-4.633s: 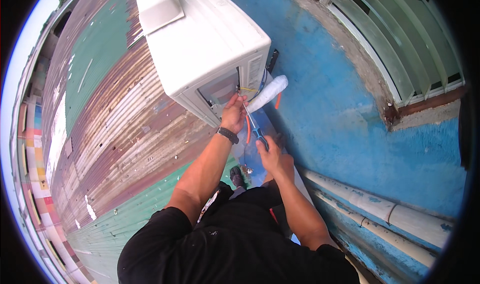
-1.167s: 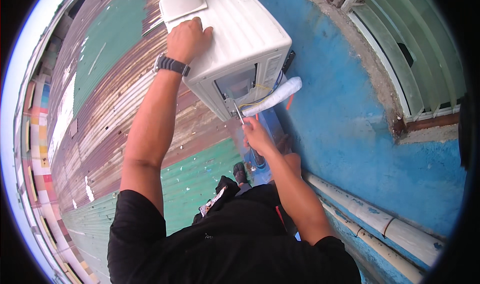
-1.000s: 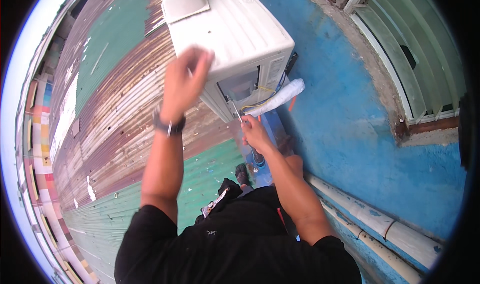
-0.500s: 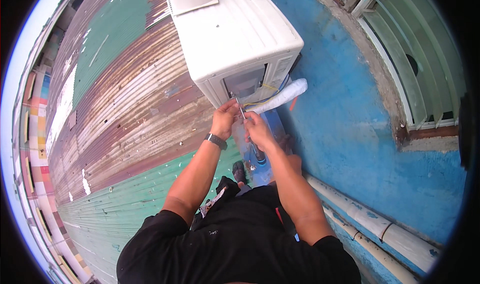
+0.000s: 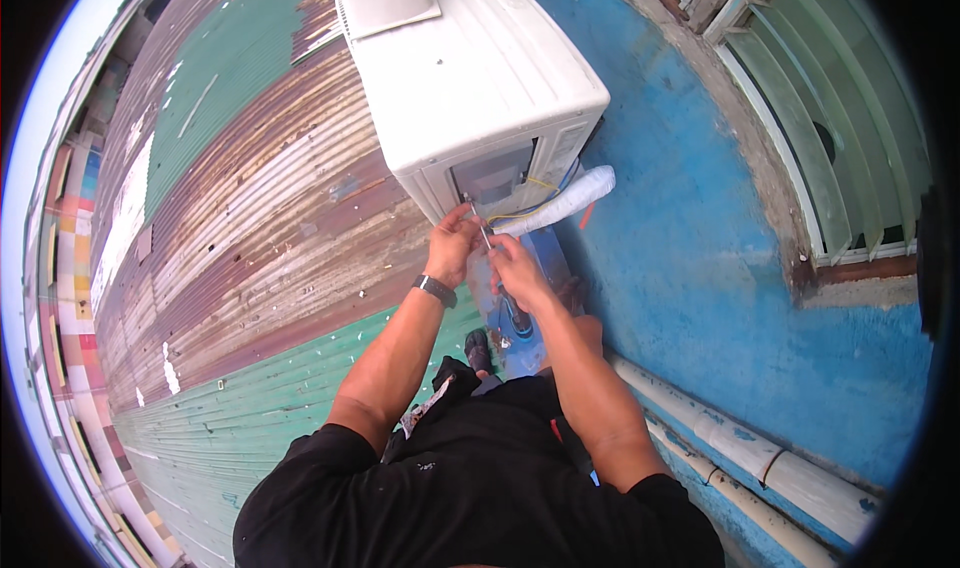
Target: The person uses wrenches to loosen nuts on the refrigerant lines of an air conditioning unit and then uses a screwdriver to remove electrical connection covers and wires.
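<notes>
The white air-conditioner outdoor unit [image 5: 480, 68] stands ahead of me, with a small opening [image 5: 490, 168] in its near end. My left hand [image 5: 452, 246] is closed at the opening's lower left, fingertips pinching something too small to make out at the tip of a screwdriver [image 5: 486, 236]. My right hand [image 5: 512, 273] grips that screwdriver just below and to the right, its metal shaft angled up into the unit. Yellow and blue wires [image 5: 540, 183] and a white-wrapped line [image 5: 565, 200] come out beside the opening, with an orange tube [image 5: 587, 213] behind.
A rusted, green-patched corrugated roof [image 5: 230, 218] spreads left. A blue wall [image 5: 700, 268] with a louvred window [image 5: 830, 118] rises right, pipes [image 5: 740, 438] along it at lower right. My foot [image 5: 478, 348] and a dark cylindrical object with blue [image 5: 518, 318] are below my hands.
My left hand left the unit's top and came down to the opening beside my right hand, which still holds the screwdriver. The unit sits slightly further right in view than a second ago.
</notes>
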Motion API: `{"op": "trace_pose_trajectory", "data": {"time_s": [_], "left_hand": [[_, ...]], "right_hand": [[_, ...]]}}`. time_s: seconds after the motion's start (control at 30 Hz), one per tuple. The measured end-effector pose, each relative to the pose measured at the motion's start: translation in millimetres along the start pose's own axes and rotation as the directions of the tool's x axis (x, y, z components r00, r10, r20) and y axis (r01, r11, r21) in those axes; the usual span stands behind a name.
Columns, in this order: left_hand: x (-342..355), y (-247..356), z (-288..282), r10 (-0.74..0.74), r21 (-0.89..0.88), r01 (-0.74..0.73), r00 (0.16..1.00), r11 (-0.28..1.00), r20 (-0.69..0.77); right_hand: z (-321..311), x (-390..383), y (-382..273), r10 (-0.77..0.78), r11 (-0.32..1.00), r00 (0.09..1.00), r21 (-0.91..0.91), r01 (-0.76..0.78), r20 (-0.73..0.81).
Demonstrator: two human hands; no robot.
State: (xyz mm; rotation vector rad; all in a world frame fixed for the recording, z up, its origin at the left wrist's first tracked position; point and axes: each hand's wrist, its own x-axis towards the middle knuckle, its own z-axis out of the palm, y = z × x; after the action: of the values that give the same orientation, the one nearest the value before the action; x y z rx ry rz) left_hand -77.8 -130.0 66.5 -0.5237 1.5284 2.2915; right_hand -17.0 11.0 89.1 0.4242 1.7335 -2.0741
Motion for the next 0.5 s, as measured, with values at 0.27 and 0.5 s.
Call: {"op": "trace_pose_trajectory", "data": {"time_s": [0.27,0.5], "left_hand": [[-1.7,-0.6,0.1,0.042,0.043,-0.041,0.999,0.998,-0.007],[-1.9,0.6,4.3,0.047,0.041,-0.046,0.998,0.998,-0.037]], "right_hand": [[-1.0,2.7,4.1,0.023,1.000,1.000,0.018,-0.023,0.016],[-8.8,7.8,1.8,0.018,0.993,0.997,0.112,-0.026,0.072]]}}
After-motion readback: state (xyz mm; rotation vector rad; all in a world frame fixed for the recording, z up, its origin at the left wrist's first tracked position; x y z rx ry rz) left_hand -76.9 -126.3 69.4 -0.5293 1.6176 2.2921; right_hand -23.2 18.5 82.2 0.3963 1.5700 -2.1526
